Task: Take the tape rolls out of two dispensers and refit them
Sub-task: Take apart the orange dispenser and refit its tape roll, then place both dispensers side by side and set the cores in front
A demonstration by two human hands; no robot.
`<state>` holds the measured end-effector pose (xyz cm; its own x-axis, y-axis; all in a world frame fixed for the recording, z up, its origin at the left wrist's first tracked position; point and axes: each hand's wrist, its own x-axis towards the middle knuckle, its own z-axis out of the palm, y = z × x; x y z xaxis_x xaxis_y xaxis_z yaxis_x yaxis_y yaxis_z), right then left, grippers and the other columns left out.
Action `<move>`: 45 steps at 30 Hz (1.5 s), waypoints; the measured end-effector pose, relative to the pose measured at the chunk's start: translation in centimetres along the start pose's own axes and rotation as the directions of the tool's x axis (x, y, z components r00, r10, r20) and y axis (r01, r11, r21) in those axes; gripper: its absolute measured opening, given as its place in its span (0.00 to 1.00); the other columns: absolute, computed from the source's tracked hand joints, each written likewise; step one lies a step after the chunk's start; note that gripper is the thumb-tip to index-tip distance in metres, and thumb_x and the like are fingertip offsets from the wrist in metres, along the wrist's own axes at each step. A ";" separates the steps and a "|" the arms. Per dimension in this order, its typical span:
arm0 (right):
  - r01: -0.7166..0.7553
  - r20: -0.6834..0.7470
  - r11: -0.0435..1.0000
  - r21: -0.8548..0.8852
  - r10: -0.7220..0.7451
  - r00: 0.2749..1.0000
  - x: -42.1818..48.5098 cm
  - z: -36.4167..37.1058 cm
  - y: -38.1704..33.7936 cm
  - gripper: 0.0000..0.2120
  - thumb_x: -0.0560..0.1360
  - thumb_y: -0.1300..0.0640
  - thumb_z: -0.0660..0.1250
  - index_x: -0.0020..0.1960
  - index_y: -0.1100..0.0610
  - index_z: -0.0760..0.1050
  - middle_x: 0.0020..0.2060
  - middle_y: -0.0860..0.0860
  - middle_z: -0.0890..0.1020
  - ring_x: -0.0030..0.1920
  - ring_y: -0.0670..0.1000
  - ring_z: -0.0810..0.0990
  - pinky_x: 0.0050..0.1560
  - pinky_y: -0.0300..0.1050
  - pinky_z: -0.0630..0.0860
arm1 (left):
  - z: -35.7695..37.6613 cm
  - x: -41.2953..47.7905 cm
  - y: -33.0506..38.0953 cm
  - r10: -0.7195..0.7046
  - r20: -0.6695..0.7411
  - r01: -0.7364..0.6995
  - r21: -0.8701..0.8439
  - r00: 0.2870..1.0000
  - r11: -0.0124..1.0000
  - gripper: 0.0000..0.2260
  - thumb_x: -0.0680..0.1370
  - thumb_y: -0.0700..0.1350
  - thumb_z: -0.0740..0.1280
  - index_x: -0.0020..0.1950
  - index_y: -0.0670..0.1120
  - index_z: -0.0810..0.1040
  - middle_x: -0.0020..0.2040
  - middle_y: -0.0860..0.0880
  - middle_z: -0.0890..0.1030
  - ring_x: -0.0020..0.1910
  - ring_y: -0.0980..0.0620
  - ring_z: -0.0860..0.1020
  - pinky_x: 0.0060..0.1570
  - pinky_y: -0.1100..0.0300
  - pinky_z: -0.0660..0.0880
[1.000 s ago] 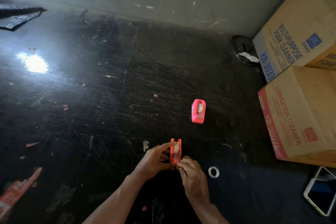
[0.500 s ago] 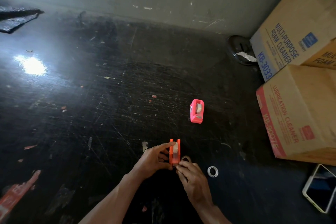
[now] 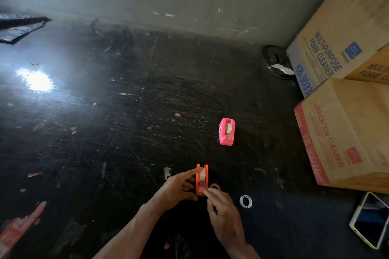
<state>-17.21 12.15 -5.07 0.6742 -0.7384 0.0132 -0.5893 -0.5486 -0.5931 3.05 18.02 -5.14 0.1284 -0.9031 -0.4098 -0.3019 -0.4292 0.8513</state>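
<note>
My left hand (image 3: 177, 187) grips an orange tape dispenser (image 3: 201, 179) by its left side, holding it upright near the front of the dark scratched floor. A clear tape roll sits between the dispenser's walls. My right hand (image 3: 224, 213) pinches at the near end of that dispenser, fingertips on the tape. A pink dispenser (image 3: 227, 131) with a roll inside stands alone farther back. A white plastic ring (image 3: 245, 201) lies to the right of my right hand. A small round piece (image 3: 214, 186) rests just beside the orange dispenser.
Cardboard boxes (image 3: 345, 132) are stacked at the right, against the wall. A phone (image 3: 371, 229) lies at the lower right. A dark round dish (image 3: 273, 63) holding crumpled paper sits in the corner. Paint flecks and scraps dot the floor.
Both hands stay at the orange dispenser with hardly any shift. The view has drifted slightly.
</note>
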 end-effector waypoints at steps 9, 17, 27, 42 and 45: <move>-0.390 0.028 0.900 0.193 0.392 0.919 1.4 0.2 -2.9 0.22 0.83 0.49 0.64 0.76 0.50 0.70 0.73 0.47 0.74 0.72 0.44 0.71 0.72 0.43 0.72 | -0.2 -0.3 -1.0 -0.005 -0.025 0.003 -0.070 1.000 0.998 0.42 0.77 0.35 0.73 0.76 0.71 0.60 0.65 0.51 0.78 0.62 0.53 0.82 0.62 0.52 0.81; -0.564 0.036 0.802 0.198 0.569 0.822 3.5 1.3 -5.2 0.35 0.75 0.43 0.73 0.77 0.51 0.65 0.70 0.50 0.71 0.67 0.47 0.74 0.63 0.42 0.76 | -1.4 -1.5 -2.6 -0.065 -0.447 0.076 0.008 0.892 0.997 0.27 0.80 0.37 0.70 0.75 0.58 0.70 0.60 0.53 0.80 0.57 0.58 0.82 0.63 0.53 0.81; -0.617 -0.023 0.772 0.152 0.627 0.779 4.7 2.0 -5.6 0.30 0.74 0.44 0.75 0.71 0.51 0.70 0.67 0.50 0.75 0.65 0.47 0.76 0.60 0.39 0.76 | -2.8 0.3 -4.6 0.005 -0.571 0.258 0.377 0.821 0.890 0.27 0.80 0.49 0.70 0.79 0.48 0.69 0.80 0.44 0.66 0.81 0.42 0.61 0.77 0.44 0.67; -0.631 -0.178 0.746 0.212 0.665 0.726 14.1 1.5 -5.0 0.24 0.73 0.44 0.76 0.65 0.51 0.76 0.58 0.50 0.80 0.55 0.47 0.80 0.50 0.40 0.78 | -2.9 3.8 -4.2 0.071 -0.548 0.273 0.520 0.833 0.810 0.28 0.82 0.56 0.65 0.80 0.49 0.65 0.82 0.44 0.62 0.83 0.46 0.56 0.80 0.50 0.52; -0.628 -0.206 0.737 0.251 0.674 0.709 17.2 1.5 -5.4 0.23 0.73 0.46 0.77 0.63 0.53 0.77 0.59 0.50 0.81 0.57 0.49 0.81 0.52 0.41 0.79 | -2.9 3.9 -4.0 0.068 -0.544 0.275 0.525 0.836 0.805 0.29 0.80 0.55 0.67 0.80 0.49 0.67 0.81 0.44 0.65 0.82 0.46 0.58 0.79 0.50 0.54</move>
<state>-1.70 3.00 -2.87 -0.0106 -0.9744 -0.2248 -0.7458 0.1575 -0.6473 7.47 16.21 -9.21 0.6005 -0.7925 -0.1064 -0.7035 -0.5869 0.4008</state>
